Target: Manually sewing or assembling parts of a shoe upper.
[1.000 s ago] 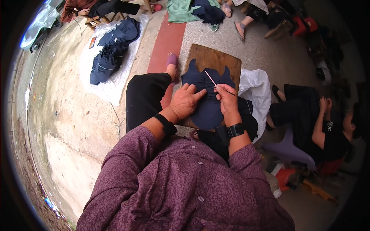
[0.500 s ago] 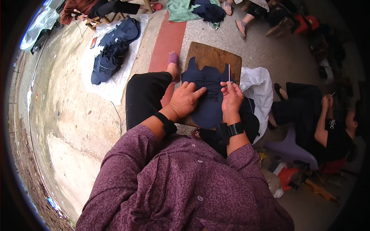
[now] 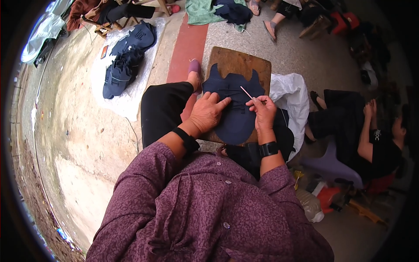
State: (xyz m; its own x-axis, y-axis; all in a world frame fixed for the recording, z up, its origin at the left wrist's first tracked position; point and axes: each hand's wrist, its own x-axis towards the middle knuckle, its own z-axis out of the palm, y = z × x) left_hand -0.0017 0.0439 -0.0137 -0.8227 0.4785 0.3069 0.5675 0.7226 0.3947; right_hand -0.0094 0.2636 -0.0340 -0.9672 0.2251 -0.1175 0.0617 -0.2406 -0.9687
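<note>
A flat navy-blue shoe upper (image 3: pixel 235 126) lies on a wooden stool (image 3: pixel 238 57) in front of me, with dark laces crossing its middle. My left hand (image 3: pixel 205 113) rests on the upper's left side, its fingers stretched out over the fabric beside the laces. At the right side of the laces, my right hand (image 3: pixel 264 113) pinches a thin pale-pink stick-like tool (image 3: pixel 245 91). The tool's free end points up and to the left over the upper. Whether the right fingers also hold a lace cannot be made out.
A white plastic bag (image 3: pixel 297 94) bunches up right of the stool. More navy uppers (image 3: pixel 118 76) lie on a white sheet (image 3: pixel 98 85) at the left. A person in black (image 3: pixel 375 148) sits at the right near a purple chair (image 3: pixel 334 168).
The tool in my right hand has swung from upright to a leftward slant. My left hand stays on the upper.
</note>
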